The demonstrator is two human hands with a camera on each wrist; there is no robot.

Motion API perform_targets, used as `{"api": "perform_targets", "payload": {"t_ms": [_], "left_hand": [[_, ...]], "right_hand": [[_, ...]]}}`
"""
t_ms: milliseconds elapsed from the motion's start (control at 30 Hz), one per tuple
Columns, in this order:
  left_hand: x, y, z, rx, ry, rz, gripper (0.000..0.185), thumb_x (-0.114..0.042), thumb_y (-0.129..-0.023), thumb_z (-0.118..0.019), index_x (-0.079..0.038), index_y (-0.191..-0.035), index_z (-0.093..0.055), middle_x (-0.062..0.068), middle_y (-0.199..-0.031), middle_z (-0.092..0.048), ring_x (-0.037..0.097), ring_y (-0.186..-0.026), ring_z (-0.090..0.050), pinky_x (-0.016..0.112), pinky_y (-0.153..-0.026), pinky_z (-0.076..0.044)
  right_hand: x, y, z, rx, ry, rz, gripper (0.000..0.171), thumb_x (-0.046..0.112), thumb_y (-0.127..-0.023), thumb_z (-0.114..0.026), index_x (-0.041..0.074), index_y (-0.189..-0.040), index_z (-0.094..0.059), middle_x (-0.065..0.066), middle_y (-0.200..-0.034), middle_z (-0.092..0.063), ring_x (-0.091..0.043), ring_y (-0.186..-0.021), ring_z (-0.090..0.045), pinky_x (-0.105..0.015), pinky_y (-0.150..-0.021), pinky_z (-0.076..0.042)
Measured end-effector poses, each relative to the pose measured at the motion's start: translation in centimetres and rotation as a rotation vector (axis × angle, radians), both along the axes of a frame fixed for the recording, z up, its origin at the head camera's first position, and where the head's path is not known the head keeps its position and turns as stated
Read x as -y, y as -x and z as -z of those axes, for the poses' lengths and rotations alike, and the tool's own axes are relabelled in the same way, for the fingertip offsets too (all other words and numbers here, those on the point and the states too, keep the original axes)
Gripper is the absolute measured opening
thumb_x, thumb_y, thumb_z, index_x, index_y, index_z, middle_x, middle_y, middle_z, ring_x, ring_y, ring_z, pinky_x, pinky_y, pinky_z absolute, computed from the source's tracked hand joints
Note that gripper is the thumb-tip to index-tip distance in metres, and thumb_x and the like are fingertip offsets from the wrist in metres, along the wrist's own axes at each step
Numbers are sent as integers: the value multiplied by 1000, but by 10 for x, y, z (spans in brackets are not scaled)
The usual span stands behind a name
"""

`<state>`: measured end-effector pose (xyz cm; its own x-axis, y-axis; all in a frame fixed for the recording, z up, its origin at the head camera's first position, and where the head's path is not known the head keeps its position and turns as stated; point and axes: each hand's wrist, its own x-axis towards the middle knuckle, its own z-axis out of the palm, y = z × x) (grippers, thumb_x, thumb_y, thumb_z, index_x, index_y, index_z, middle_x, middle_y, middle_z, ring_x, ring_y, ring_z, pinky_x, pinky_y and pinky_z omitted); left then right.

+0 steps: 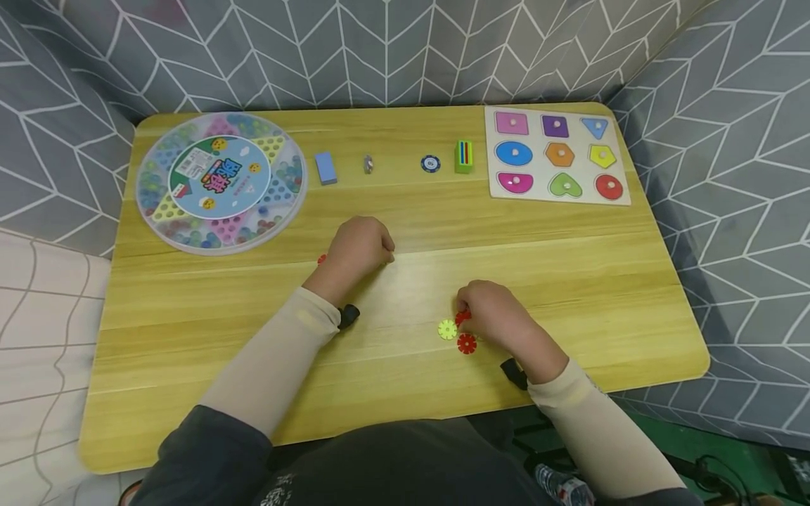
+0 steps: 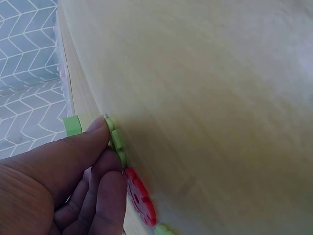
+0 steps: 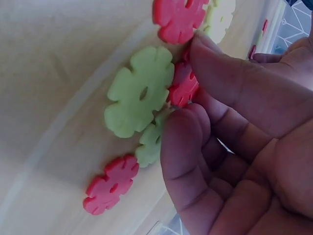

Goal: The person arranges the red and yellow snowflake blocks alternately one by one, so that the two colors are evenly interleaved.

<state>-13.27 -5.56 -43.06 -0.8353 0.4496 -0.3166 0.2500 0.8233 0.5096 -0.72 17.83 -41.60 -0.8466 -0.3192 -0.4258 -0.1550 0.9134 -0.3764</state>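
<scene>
— What did your right hand (image 1: 500, 316) have?

— You pinched a red snowflake disc (image 3: 183, 84) between thumb and forefinger, low over the near middle of the table (image 1: 601, 281). Touching it on the left lay a green snowflake disc (image 3: 139, 90); another red disc (image 1: 466, 344) sat just nearer you, and more red and pale discs lay beside them.

— And your left hand (image 1: 357, 246)?

— It was curled further left and farther from you, well apart from the right hand. The wrist view showed your thumb and fingers closed on the edge of a green disc (image 2: 115, 139), with a red disc (image 2: 139, 198) joined just below it.

— What stood beyond the hands?

— At the far left, a round marble game box (image 1: 221, 181). Along the far edge, left to right: a blue block (image 1: 325, 168), a small grey piece (image 1: 368, 164), a blue chip (image 1: 430, 164) and a green block (image 1: 463, 157). At the far right lay a shape puzzle board (image 1: 557, 156), all its pieces seated.
</scene>
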Motion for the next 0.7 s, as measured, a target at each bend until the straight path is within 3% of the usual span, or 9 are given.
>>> {"api": "perform_targets", "payload": {"t_ms": [133,300,500,700], "left_hand": [[1,-1,-1,5,-3,-8,11,-17,-88,-83,-13,-98,-84,0,-101,-77,26,-104,-68,41,-95,-51],[1,-2,0,-4,-12,-7,11,-17,-87,-83,-13,-98,-84,0,-101,-77,26,-105,-68,40,-96,-51],[1,-1,1,-9,-18,-7,12,-18,-87,-84,-13,-98,-85,0,-102,-78,26,-107,-67,40,-96,-51],[1,-1,0,0,-14,-17,12,-18,-87,-83,-13,-98,-85,0,-101,-77,25,-104,-68,39,-93,-52]], "right_hand": [[-2,4,-3,19,36,18,19,8,-82,-87,9,-81,-69,1,-78,-61,-19,-71,-54,-37,-70,-51],[-10,18,-14,68,168,105,5,4,-91,-76,6,-88,-73,-1,-82,-67,-19,-73,-58,-37,-72,-52],[0,53,-23,66,325,282,5,7,-96,-73,4,-99,-76,-6,-90,-69,-22,-80,-64,-36,-74,-55],[24,92,-9,112,448,394,8,5,-96,-72,1,-101,-75,-11,-93,-70,-24,-80,-68,-35,-75,-59]]}}
